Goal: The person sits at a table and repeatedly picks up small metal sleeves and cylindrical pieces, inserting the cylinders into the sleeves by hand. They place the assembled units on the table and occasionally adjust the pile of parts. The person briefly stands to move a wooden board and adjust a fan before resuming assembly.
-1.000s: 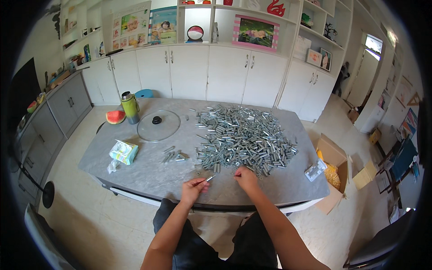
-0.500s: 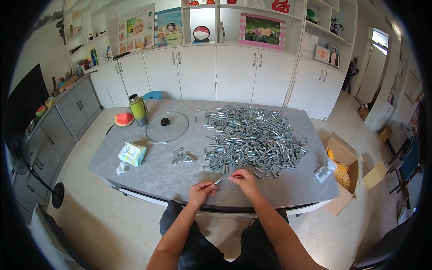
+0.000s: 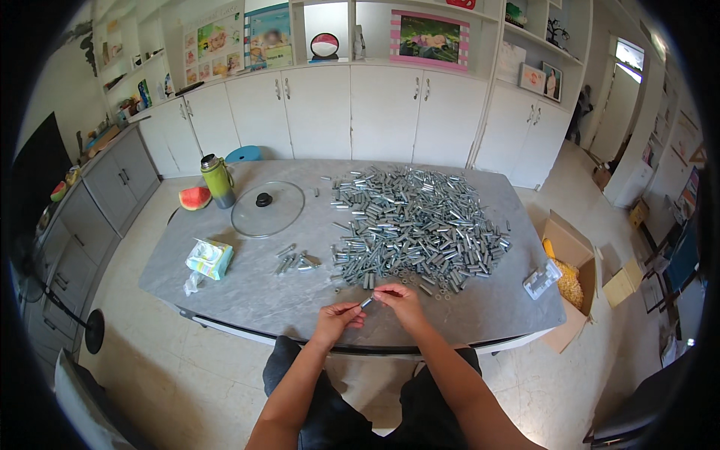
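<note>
The right hand has moved in to meet the left hand. The left pinches a slim metal cylinder, slanting out past its fingertips; the right's fingertips close at its far end, their hold unclear, nearer the person than the metal heap.

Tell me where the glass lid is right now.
In the head view, the glass lid lies on the left part of the table, between the green bottle and the pile of metal pieces.
</note>
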The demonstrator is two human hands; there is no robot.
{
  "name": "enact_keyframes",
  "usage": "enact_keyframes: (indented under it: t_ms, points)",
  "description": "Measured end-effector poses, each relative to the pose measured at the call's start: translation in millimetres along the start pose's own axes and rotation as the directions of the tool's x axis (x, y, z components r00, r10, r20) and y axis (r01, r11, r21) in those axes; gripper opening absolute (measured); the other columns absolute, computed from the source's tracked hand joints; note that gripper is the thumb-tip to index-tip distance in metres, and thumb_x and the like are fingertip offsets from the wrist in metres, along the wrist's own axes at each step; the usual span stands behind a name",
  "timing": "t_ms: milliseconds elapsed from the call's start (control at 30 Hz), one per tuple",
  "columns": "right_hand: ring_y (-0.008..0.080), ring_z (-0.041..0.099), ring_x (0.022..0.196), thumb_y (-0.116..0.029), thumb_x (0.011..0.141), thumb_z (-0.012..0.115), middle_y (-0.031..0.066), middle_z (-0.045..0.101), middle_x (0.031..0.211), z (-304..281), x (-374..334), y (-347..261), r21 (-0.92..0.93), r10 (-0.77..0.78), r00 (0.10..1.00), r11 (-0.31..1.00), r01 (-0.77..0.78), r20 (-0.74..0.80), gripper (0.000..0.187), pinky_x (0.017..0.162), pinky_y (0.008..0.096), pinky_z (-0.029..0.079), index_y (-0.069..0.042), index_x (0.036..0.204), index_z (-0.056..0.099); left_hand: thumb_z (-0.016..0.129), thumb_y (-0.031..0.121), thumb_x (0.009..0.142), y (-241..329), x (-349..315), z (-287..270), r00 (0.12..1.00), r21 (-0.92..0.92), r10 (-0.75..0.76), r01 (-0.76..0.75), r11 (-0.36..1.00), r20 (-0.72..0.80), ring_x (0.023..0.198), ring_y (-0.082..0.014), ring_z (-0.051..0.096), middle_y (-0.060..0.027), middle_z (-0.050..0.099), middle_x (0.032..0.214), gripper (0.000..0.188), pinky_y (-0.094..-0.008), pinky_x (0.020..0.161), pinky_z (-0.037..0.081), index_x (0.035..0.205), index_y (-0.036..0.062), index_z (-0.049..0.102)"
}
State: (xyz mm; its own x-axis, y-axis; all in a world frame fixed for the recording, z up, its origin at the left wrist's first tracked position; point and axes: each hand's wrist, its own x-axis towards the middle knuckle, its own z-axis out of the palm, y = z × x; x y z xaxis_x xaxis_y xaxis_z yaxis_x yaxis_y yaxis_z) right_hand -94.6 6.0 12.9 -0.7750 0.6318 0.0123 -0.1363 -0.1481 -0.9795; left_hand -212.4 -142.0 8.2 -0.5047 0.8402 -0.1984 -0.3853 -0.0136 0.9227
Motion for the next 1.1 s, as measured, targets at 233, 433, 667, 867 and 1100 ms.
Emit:
enact_keyframes:
  t_ms: [233, 433, 667, 867, 1100]
  points:
    - [0.0088, 0.059, 0.079, -0.013, 0.084, 0.064, 0.0034, 0.066, 0.087, 5, -1, -3, -0.233, -0.049, 0.998, 0.971, 0.055, 0.033, 0.021, 0.071, 0.0208, 0.046, 0.001, 0.1, 0.065, 0.061, 0.008, 0.086, 3, -1, -2, 0.999, -0.042, -0.03, 0.03, 0.999, 0.01, 0.071, -0.0184, 0.064, -0.0133, 0.066, 0.085, 0.02, -0.0284, 0.064, 0.056, 0.102, -0.0036, 0.063]
    - [0.0082, 0.058, 0.074, -0.017, 0.084, 0.064, 0.0034, 0.065, 0.085, 4, 6, 16, -0.121, -0.085, 0.996, 0.989, 0.087, 0.021, 0.02, 0.067, 0.0222, 0.046, -0.002, 0.097, 0.066, 0.061, 0.008, 0.086, 0, 2, -2, 1.0, -0.081, -0.017, 0.015, 0.997, -0.021, 0.07, -0.0182, 0.064, -0.0141, 0.066, 0.086, 0.021, -0.03, 0.063, 0.057, 0.104, -0.0034, 0.062]
    - [0.019, 0.062, 0.069, -0.011, 0.073, 0.069, 0.0075, 0.065, 0.083, -41, 22, -6, -0.79, -0.437, 0.872, 0.605, 0.104, -0.22, 0.014, 0.062, 0.0287, 0.048, -0.009, 0.087, 0.069, 0.061, 0.008, 0.086, 0, 5, -13, 0.994, -0.112, 0.017, -0.029, 0.993, -0.106, 0.07, -0.0176, 0.063, -0.0136, 0.066, 0.086, 0.018, -0.0307, 0.063, 0.056, 0.101, -0.0005, 0.063]
    - [0.0243, 0.062, 0.07, -0.018, 0.067, 0.073, 0.0069, 0.063, 0.078, -39, 21, -7, -0.931, -0.427, 0.902, 0.35, 0.1, -0.064, 0.014, 0.062, 0.0347, 0.048, -0.01, 0.078, 0.069, 0.061, 0.008, 0.086, 5, 2, -12, 0.992, -0.102, 0.019, -0.032, 0.994, -0.124, 0.07, -0.0171, 0.063, -0.0131, 0.066, 0.087, 0.018, -0.0302, 0.063, 0.056, 0.101, -0.0009, 0.062]
    - [0.0257, 0.061, 0.07, -0.019, 0.067, 0.072, 0.0075, 0.062, 0.077, -35, 19, 8, -0.938, -0.348, 0.932, 0.345, 0.03, -0.098, 0.013, 0.062, 0.0361, 0.048, -0.01, 0.076, 0.067, 0.061, 0.007, 0.085, 6, 2, -10, 0.994, -0.09, 0.014, -0.024, 0.996, -0.112, 0.071, -0.0171, 0.063, -0.0137, 0.066, 0.087, 0.018, -0.0295, 0.062, 0.056, 0.101, -0.0016, 0.062]
